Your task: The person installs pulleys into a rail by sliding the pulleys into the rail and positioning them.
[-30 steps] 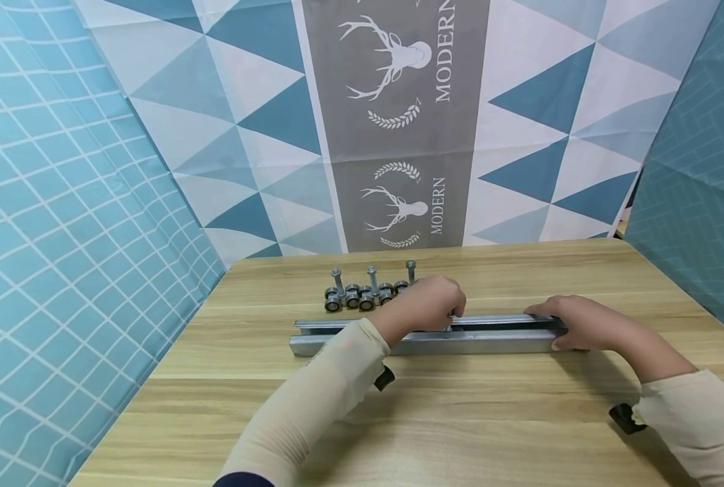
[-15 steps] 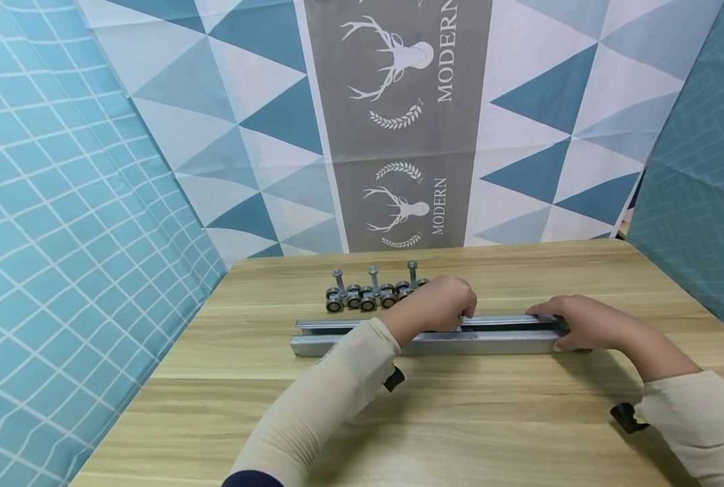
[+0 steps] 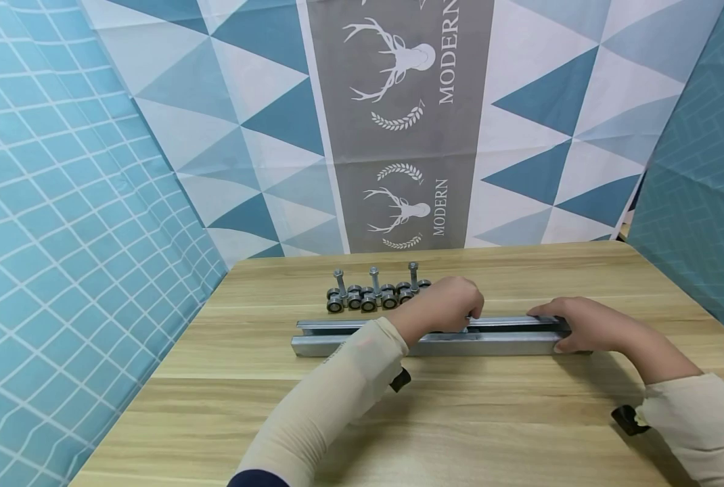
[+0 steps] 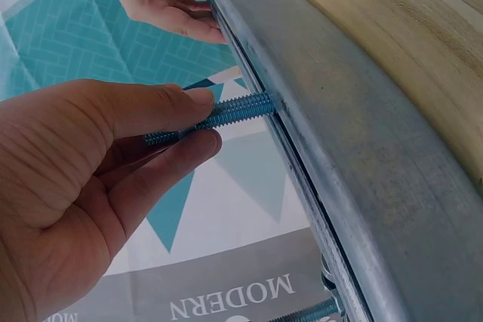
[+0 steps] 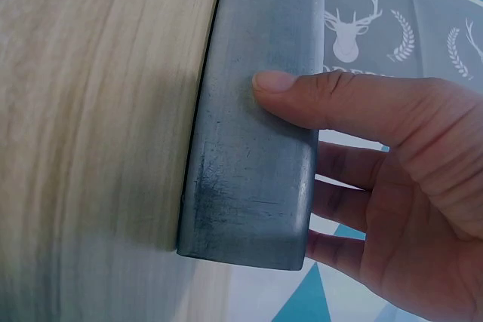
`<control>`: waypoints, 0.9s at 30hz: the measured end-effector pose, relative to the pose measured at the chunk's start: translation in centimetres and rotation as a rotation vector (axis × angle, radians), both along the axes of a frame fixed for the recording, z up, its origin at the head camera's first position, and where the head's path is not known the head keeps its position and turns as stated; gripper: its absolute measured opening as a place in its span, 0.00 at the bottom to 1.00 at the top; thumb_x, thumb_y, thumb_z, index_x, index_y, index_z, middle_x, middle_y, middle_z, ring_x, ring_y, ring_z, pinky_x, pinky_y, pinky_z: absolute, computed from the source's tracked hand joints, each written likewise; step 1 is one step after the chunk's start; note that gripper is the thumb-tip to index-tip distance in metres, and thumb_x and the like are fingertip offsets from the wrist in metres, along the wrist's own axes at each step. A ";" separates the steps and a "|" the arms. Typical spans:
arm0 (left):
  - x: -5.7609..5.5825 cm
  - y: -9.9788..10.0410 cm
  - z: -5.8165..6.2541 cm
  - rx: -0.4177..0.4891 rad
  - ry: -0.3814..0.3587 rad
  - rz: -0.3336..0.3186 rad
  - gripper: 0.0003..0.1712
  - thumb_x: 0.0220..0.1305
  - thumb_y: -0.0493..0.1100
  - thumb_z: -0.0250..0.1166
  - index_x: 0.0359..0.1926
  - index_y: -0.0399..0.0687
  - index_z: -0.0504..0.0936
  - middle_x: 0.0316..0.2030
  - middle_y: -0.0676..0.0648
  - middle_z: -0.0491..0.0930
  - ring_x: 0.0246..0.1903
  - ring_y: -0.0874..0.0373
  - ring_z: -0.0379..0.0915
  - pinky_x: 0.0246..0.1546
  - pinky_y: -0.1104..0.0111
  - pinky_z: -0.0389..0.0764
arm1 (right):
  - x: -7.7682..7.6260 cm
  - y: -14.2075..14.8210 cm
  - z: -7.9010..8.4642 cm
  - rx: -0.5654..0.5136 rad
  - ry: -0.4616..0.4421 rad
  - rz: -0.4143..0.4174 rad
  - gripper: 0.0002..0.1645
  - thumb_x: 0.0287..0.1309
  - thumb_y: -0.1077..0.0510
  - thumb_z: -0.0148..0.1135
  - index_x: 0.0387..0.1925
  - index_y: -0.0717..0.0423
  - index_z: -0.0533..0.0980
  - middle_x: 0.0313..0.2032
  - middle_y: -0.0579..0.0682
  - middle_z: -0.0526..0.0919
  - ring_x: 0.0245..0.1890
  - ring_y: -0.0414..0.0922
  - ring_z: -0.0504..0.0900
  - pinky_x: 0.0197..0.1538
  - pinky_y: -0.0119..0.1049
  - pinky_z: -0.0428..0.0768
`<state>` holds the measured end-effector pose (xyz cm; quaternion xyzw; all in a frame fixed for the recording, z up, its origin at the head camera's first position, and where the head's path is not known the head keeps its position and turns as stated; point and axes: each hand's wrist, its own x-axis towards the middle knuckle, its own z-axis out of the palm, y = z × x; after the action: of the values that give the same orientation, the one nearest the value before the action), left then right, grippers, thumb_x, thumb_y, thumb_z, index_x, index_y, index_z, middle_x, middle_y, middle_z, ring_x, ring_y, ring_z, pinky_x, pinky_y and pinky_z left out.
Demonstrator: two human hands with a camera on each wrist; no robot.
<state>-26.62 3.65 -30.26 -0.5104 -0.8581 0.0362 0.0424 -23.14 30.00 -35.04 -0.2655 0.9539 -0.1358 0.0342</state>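
Rail (image 3: 490, 344), likely stiff, heavy and best held by its end, is gripped there by the right hand (image 5: 411, 160); a bolt (image 4: 241, 110) is pinched by the left hand (image 4: 79, 171).

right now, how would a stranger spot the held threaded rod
On the wooden table lies a long metal rail with a slot along its top. The threaded rod sticks up from that slot, pinched by the left hand. Only this one is held; other bolts stand on three wheeled trolleys behind the rail.
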 end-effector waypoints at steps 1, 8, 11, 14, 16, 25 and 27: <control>0.0 0.0 0.0 0.000 0.001 0.004 0.22 0.53 0.27 0.60 0.17 0.52 0.59 0.18 0.56 0.54 0.21 0.64 0.46 0.26 0.74 0.51 | 0.0 0.0 0.0 -0.001 0.001 0.001 0.37 0.40 0.62 0.78 0.57 0.62 0.77 0.50 0.61 0.80 0.51 0.61 0.78 0.47 0.56 0.78; 0.1 0.6 0.1 -0.021 0.010 0.011 0.09 0.56 0.31 0.64 0.26 0.51 0.82 0.27 0.57 0.77 0.26 0.65 0.61 0.30 0.76 0.65 | -0.1 0.2 0.0 -0.010 -0.008 0.004 0.37 0.41 0.61 0.78 0.57 0.62 0.77 0.51 0.61 0.80 0.52 0.63 0.77 0.47 0.57 0.77; 0.1 0.9 0.1 -0.032 0.009 0.011 0.10 0.56 0.31 0.64 0.26 0.51 0.81 0.27 0.57 0.75 0.26 0.65 0.60 0.30 0.76 0.65 | -0.1 0.2 0.0 -0.016 -0.016 0.001 0.37 0.41 0.61 0.78 0.57 0.61 0.77 0.52 0.61 0.80 0.52 0.63 0.77 0.48 0.57 0.77; 0.0 1.2 0.2 -0.045 0.009 0.013 0.10 0.56 0.31 0.64 0.29 0.51 0.83 0.29 0.57 0.77 0.27 0.66 0.62 0.31 0.77 0.67 | -0.2 0.3 0.1 -0.015 -0.020 0.003 0.38 0.41 0.60 0.78 0.58 0.61 0.77 0.52 0.61 0.80 0.52 0.62 0.77 0.47 0.57 0.77; 0.0 1.5 0.2 -0.055 0.005 0.014 0.09 0.57 0.31 0.64 0.31 0.50 0.85 0.30 0.57 0.78 0.28 0.66 0.65 0.33 0.77 0.69 | -0.2 0.3 0.1 -0.015 -0.019 0.004 0.38 0.41 0.60 0.78 0.58 0.61 0.77 0.52 0.61 0.80 0.52 0.62 0.77 0.47 0.57 0.78; -0.2 2.5 0.0 -0.069 0.007 0.018 0.10 0.58 0.31 0.63 0.27 0.51 0.80 0.26 0.57 0.73 0.27 0.65 0.62 0.31 0.76 0.67 | -0.3 0.5 0.0 -0.023 -0.008 0.009 0.38 0.39 0.59 0.79 0.57 0.61 0.77 0.51 0.60 0.80 0.51 0.61 0.78 0.47 0.56 0.78; -0.1 2.6 0.0 -0.076 0.008 0.021 0.08 0.59 0.32 0.64 0.32 0.51 0.84 0.29 0.58 0.76 0.28 0.66 0.65 0.33 0.77 0.70 | -0.3 0.5 0.0 -0.026 -0.008 0.011 0.38 0.39 0.59 0.79 0.57 0.61 0.77 0.51 0.60 0.80 0.51 0.61 0.78 0.47 0.56 0.78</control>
<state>-26.74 6.30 -30.25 -0.5023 -0.8614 0.0711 0.0260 -23.47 30.52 -35.08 -0.2707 0.9504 -0.1490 0.0354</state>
